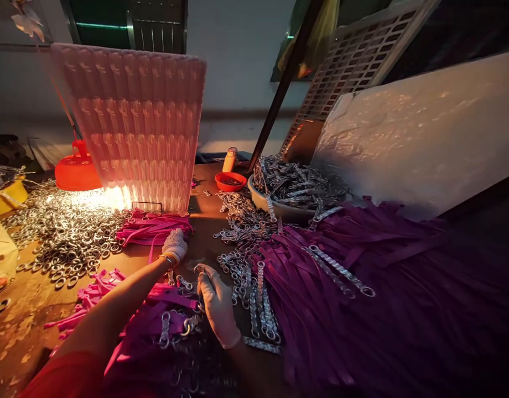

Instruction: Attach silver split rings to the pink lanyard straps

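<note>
My left hand, in a knitted glove, reaches to a bundle of pink straps. Its fingers are curled at the near edge, closed on a pink strap that bends down beside it; the fingertips are partly hidden. Closer to me, my right hand, also gloved, pinches a metal ring between thumb and fingers. Below both hands lies a heap of pink straps with metal rings and short chain pieces among them. Metal chain strips rest just right of my right hand.
Loose metal rings are heaped at left under a red lamp. A ribbed plastic panel stands behind the strap bundle. A basin overflows with chains, near a small red bowl. Many purple straps cover the right side.
</note>
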A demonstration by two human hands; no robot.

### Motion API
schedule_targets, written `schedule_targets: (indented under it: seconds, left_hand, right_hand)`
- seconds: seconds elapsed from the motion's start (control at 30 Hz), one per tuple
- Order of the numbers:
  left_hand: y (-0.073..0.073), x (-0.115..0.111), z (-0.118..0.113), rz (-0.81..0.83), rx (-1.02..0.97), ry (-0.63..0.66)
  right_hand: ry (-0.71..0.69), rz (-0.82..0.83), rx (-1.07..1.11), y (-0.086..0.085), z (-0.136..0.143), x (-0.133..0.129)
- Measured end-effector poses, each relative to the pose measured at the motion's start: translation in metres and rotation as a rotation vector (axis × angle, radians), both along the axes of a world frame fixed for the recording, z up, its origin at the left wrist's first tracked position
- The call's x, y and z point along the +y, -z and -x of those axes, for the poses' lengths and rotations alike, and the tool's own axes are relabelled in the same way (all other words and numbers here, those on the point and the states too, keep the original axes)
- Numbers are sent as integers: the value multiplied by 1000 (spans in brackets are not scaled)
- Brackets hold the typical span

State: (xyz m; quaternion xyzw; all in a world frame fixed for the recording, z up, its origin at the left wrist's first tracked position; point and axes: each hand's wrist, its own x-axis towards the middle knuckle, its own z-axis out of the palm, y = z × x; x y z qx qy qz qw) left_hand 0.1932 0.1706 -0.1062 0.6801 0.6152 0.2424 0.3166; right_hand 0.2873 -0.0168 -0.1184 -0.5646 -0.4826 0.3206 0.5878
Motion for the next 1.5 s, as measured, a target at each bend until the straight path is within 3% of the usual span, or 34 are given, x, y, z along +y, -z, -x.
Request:
schedule_targets:
  seconds: [0.13, 0.27, 0.4, 0.57, 0.7, 0.93, 1.1, 1.2, 1.27, 1.37, 1.5]
  left_hand:
    - [3, 0, -2, 18, -16, 14]
    - [-13, -20, 19, 102, -127, 145]
    - [-44, -69, 52, 237, -298, 258]
    - [-73, -139, 87, 308, -854, 222]
    - [-78, -173, 101, 180, -829, 225]
    - [-91, -208, 105, 222, -788, 189]
    - [-91, -214, 108, 76, -469, 320]
    - [-84, -212, 111, -27, -322, 403]
    - [-78, -213, 114, 58, -382, 370]
    - [-69, -219, 118, 176, -571, 220]
    - [-62, -227, 118, 39, -490, 163]
  right_hand:
    - [-13, -25, -52, 1, -3, 4]
    - [-33, -61, -166, -10, -8, 3]
    - [-83, -70, -243, -32, -6, -1]
    - [-167, -130, -392, -62, 8, -11]
    - [-190, -205, -701, -76, 19, -23]
    - [-52, -352, -1233, -86, 30, -43]
    - [-90, -425, -1375, -86, 30, -51]
    - [-148, -348, -1339, -84, 33, -52]
    - [-189, -254, -1260, -86, 35, -52]
    - [-306, -126, -1141, -96, 36, -52]
    - [-435, 83, -1149, -103, 36, -48]
